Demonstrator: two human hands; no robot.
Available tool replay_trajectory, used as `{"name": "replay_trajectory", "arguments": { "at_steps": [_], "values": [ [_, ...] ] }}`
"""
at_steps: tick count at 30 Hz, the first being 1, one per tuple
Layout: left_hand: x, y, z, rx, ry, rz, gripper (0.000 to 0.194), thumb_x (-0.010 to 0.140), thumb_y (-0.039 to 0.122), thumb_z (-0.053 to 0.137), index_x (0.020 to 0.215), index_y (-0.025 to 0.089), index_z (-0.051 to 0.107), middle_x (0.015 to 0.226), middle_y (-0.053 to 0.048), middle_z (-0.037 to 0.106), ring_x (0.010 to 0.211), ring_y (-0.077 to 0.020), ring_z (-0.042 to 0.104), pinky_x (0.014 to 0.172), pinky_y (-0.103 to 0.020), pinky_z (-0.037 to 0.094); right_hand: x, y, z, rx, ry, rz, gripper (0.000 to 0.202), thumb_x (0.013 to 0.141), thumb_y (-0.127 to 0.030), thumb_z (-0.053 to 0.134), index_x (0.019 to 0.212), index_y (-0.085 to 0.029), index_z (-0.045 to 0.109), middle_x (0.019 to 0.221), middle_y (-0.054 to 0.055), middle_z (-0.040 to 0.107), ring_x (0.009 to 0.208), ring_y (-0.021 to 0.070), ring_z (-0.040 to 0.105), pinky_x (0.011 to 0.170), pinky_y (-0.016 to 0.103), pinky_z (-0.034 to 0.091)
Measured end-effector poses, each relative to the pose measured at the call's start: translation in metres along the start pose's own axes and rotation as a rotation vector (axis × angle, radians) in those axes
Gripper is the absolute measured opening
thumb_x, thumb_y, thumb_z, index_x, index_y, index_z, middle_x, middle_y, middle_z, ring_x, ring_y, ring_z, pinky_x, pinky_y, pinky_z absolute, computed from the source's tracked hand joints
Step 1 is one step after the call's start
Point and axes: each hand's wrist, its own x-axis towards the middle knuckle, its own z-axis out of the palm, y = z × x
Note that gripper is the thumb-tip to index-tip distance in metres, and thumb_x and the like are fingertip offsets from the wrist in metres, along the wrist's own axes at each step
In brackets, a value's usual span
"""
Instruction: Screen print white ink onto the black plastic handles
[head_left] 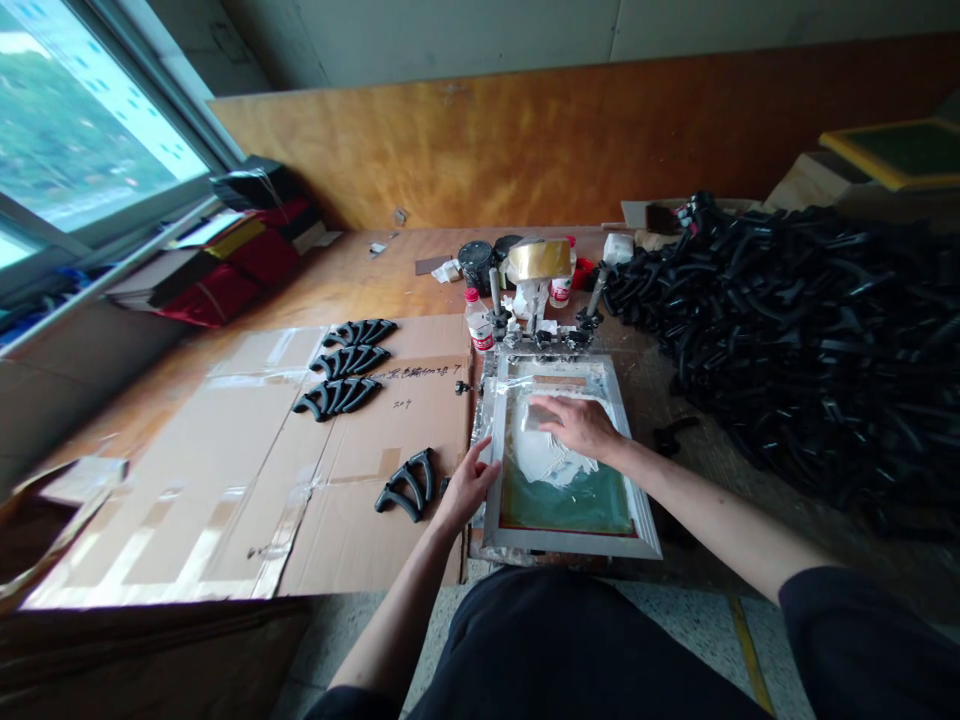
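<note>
Wooden board (450,150) backs the worktop (367,275), with a window to the left and a heap of black parts (810,340) on the right. Near the front edge lies a metal-edged frame (570,543), its green mesh (566,508) partly covered by white paste (562,460); the clamps (536,338) stand at its far end. The right hand (577,424) grasps what looks like a pale scraper (535,415) over the paste, fingers stretched along it. The left hand (469,485) is loosely spread with nothing visible in it, its fingertips at the frame's left rail; whether they press on it, I cannot tell.

Spreading the paste seems to be the step in hand. Done well, it calls for the scraper's whole edge flat on the mesh, one steady tilt and even pressure, since a tipped corner would probably leave streaks. The left hand is well placed to steady the rail without lifting it. The right forearm crosses the opposite rail, so a raised wrist should help keep skin out of the paste.
</note>
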Motion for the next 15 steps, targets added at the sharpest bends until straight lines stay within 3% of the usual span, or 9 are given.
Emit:
{"name": "replay_trajectory", "arguments": {
  "at_steps": [2,4,6,8,11,13,15],
  "values": [
    [-0.008,0.02,-0.005,-0.07,-0.012,0.012,0.073,0.081,0.054,0.061,0.144,0.022,0.04,0.061,0.007,0.05,0.049,-0.0082,0.042,0.048,-0.02,0.033,0.026,0.015,-0.021,0.014,0.065,0.109,0.057,0.082,-0.034,0.068,0.136,-0.032,0.051,0.104,0.002,0.072,0.082,0.0197,0.065,0.071,0.03,0.047],
    [-0.016,0.046,-0.009,-0.161,0.005,0.036,0.066,0.084,0.058,0.056,0.138,0.022,0.048,0.063,0.005,0.053,0.049,-0.0084,0.043,0.047,-0.02,0.033,0.039,0.043,-0.045,0.061,0.14,0.22,0.052,0.085,-0.041,0.063,0.135,-0.029,0.053,0.088,0.001,0.072,0.071,0.0181,0.063,0.067,0.03,0.046],
    [-0.019,0.074,-0.011,-0.28,0.016,0.075,0.059,0.087,0.064,0.047,0.125,0.021,0.059,0.067,0.002,0.058,0.052,-0.0099,0.048,0.049,-0.021,0.036,0.035,0.079,-0.065,0.141,0.293,0.353,0.042,0.091,-0.044,0.052,0.127,-0.024,0.059,0.077,0.001,0.069,0.065,0.0164,0.06,0.066,0.029,0.046],
    [-0.014,0.103,-0.011,-0.403,0.041,0.168,0.058,0.088,0.066,0.04,0.115,0.02,0.062,0.078,-0.002,0.064,0.06,-0.0121,0.055,0.053,-0.022,0.042,0.017,0.111,-0.073,0.201,0.403,0.496,0.038,0.094,-0.044,0.043,0.115,-0.019,0.063,0.074,0.002,0.067,0.067,0.017,0.06,0.067,0.03,0.047],
    [0.002,0.141,-0.011,-0.485,0.083,0.363,0.055,0.088,0.065,0.043,0.115,0.02,0.061,0.1,-0.006,0.068,0.083,-0.0164,0.063,0.068,-0.026,0.05,-0.016,0.125,-0.048,0.247,0.311,0.582,0.037,0.092,-0.048,0.043,0.095,-0.019,0.066,0.075,0.004,0.067,0.07,0.0193,0.061,0.067,0.032,0.048],
    [0.013,0.156,-0.008,-0.499,0.087,0.422,0.054,0.088,0.063,0.044,0.116,0.02,0.06,0.106,-0.008,0.068,0.096,-0.0192,0.064,0.074,-0.028,0.053,-0.032,0.108,-0.015,0.244,0.17,0.492,0.033,0.088,-0.049,0.051,0.085,-0.02,0.065,0.081,0.006,0.067,0.074,0.0204,0.062,0.071,0.033,0.049],
    [0.017,0.155,0.0,-0.546,0.133,0.423,0.053,0.089,0.062,0.044,0.117,0.02,0.058,0.106,-0.009,0.069,0.099,-0.0198,0.064,0.075,-0.029,0.053,-0.041,0.079,0.018,0.134,0.025,0.317,0.027,0.085,-0.044,0.06,0.082,-0.018,0.064,0.093,0.01,0.067,0.088,0.023,0.061,0.081,0.035,0.047]
  ]
}}
